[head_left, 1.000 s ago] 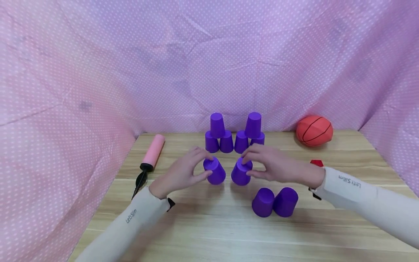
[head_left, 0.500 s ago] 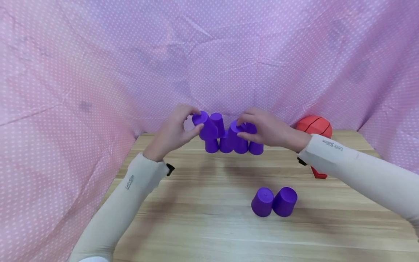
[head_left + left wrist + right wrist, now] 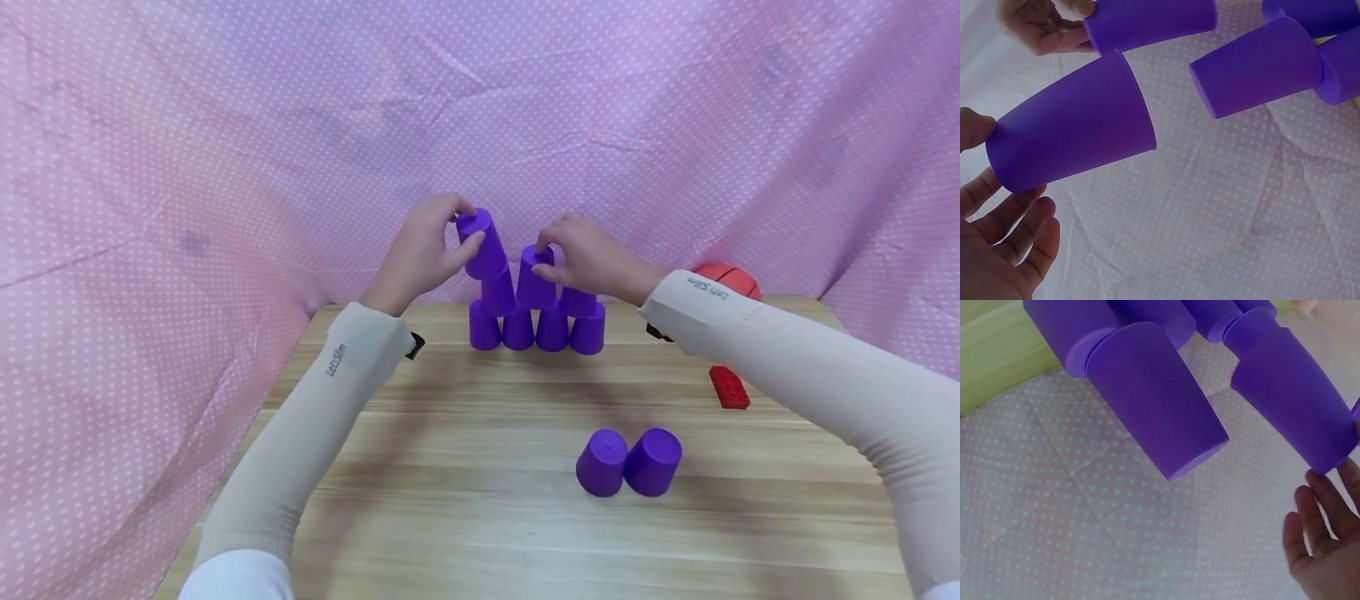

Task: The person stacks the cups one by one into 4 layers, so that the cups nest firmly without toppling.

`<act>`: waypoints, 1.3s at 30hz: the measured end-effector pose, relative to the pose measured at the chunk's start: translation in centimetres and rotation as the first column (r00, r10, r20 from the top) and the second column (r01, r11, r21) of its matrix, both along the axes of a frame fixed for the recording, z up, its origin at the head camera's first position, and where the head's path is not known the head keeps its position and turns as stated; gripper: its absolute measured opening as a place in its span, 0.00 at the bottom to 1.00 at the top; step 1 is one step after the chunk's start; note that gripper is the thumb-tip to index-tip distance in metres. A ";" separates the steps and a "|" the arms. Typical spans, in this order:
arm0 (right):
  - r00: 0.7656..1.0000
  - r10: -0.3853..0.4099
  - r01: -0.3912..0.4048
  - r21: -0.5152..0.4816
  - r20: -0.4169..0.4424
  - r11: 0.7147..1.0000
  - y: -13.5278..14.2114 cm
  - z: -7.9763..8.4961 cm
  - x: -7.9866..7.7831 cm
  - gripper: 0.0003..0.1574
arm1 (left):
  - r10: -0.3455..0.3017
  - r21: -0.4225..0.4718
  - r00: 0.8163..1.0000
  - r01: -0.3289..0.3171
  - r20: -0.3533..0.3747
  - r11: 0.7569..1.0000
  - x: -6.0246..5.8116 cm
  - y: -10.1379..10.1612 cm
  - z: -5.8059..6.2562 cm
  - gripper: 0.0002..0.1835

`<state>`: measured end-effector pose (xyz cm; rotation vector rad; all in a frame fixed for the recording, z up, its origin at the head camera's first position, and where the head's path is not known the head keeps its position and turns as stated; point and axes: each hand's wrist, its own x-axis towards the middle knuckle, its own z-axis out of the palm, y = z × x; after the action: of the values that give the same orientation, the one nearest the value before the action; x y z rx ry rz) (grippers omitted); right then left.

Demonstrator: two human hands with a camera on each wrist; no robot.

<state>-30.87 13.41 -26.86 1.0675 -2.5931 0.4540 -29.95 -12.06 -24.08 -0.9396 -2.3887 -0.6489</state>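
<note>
Upside-down purple cups stand in a row at the back, such as this bottom cup point(image 3: 484, 327). Upper cups sit on that row at the left point(image 3: 498, 293) and right point(image 3: 579, 302). My left hand point(image 3: 426, 254) pinches the closed end of a tilted cup point(image 3: 1072, 125), raised above the upper left cup and apart from it in the left wrist view. Between the upper cups, my right hand point(image 3: 596, 260) grips another cup point(image 3: 1297, 400) by its closed end, over the middle bottom cups. Whether its rim touches them, I cannot tell.
Two more upside-down cups point(image 3: 628, 462) stand side by side on the wooden table point(image 3: 465, 508), front right. A red toy brick point(image 3: 730, 387) lies near my right sleeve. Behind it, a red ball point(image 3: 731, 279) is partly hidden. Pink dotted cloth point(image 3: 480, 125) hangs behind.
Both hands lifted a cup each from mid-table and carried it back to the stack. Since half a second ago, the left-hand cup has risen and moved right; the right-hand cup has risen slightly.
</note>
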 end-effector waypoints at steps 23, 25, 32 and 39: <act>0.989 -0.075 0.077 -0.007 0.131 0.997 -0.5 -3.2 -3.8 0.17 | 0.084 -0.010 0.992 -0.083 0.090 0.996 -3.3 2.9 -0.3 0.14; 0.989 -0.067 0.070 -0.015 0.129 0.997 -0.5 -3.3 -3.8 0.17 | 0.099 -0.019 0.989 -0.097 0.110 0.995 -3.6 3.1 -0.3 0.14; 0.989 -0.080 0.085 -0.037 0.124 0.996 -0.2 -3.6 -4.1 0.16 | 0.097 -0.063 0.985 -0.089 0.142 0.994 -4.9 4.1 -0.6 0.15; 0.984 -0.081 0.090 -0.048 0.161 0.995 -0.3 -3.9 -4.3 0.17 | 0.105 -0.074 0.978 -0.093 0.181 0.993 -5.5 4.4 -1.0 0.15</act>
<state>-35.18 13.13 -30.75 0.9328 -2.7346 0.6098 -35.45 -7.67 -25.12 -0.8111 -2.6161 -0.6481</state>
